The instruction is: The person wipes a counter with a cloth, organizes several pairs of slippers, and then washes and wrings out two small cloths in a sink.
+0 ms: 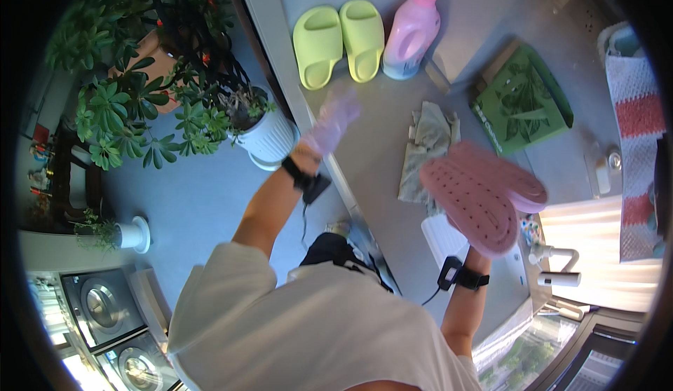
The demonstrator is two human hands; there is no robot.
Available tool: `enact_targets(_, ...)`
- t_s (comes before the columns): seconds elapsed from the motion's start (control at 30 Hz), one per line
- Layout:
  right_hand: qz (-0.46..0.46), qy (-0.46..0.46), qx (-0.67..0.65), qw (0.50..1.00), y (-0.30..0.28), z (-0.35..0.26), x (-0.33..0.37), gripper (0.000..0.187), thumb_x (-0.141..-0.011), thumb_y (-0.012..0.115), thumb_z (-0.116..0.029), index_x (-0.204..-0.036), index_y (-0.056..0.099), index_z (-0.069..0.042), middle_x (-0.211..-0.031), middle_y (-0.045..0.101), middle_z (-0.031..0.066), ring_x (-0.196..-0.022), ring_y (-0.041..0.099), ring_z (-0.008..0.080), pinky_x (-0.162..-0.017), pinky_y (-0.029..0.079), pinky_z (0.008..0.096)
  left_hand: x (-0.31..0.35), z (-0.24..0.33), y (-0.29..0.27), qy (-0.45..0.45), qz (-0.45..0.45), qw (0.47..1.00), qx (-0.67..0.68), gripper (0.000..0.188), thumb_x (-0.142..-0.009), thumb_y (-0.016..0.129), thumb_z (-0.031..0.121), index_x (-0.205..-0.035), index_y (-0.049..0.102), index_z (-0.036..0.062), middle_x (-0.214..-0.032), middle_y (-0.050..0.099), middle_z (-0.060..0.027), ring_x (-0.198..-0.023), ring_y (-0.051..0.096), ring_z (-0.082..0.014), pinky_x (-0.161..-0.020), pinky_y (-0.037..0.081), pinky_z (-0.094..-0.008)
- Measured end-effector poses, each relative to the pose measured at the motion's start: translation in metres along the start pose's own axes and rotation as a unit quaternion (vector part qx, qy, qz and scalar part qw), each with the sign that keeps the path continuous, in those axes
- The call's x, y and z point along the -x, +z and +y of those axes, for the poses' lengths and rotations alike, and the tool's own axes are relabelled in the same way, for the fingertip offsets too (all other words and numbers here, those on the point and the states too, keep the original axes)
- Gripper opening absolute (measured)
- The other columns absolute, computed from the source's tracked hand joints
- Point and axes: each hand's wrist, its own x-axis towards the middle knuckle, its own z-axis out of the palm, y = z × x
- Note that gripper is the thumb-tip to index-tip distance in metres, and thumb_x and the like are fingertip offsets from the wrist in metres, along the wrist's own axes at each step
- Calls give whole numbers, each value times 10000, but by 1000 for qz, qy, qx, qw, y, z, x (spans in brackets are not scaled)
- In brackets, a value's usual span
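Pair of pink slippers (480,205) held up by right hand (478,258) over right side of grey counter (368,135); fingers hidden behind them. Gloved left hand (334,122) blurred at counter's left edge: fingers extended, nothing seen gripped. Grey cloth (419,163) partly covered by slippers. Yellow-green slides (320,46) and pink bottle (409,33) placed far side; green box (522,100) far right.

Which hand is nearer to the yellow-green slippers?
Left. The left hand is just below the yellow-green slippers in the picture; the right hand is farther off, toward the lower right, mostly hidden behind the pink slippers.
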Motion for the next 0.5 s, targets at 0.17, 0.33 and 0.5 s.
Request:
enact_targets(0.17,21,-8,8,1000,1,19,27,438,-931,430,-304,-1282,467,-45,-1272,519,124,-1145,508,285,-970,427,431,-74,43,47,-58,162,926,337,931,-815,493,655,-1469,-5,217,-1503,120,-187,-1383,109,-391,-1108,147,-520)
enact_targets(0.33,34,-31,13,999,1,23,46,440,-939,422,-308,-1285,462,-40,-1272,518,132,-1135,517,287,-958,442,431,-125,29,4,15,131,862,490,981,-716,398,819,-1452,133,226,-1500,165,-163,-1368,137,-389,-1096,115,-554)
enact_targets(0.5,108,-93,20,990,-8,11,107,442,-946,413,-312,-1289,457,-36,-1272,518,139,-1125,526,290,-946,457,430,-90,39,60,40,27,933,356,685,-853,435,612,-1347,415,139,-1386,423,-69,-1289,349,-292,-1074,206,-550)
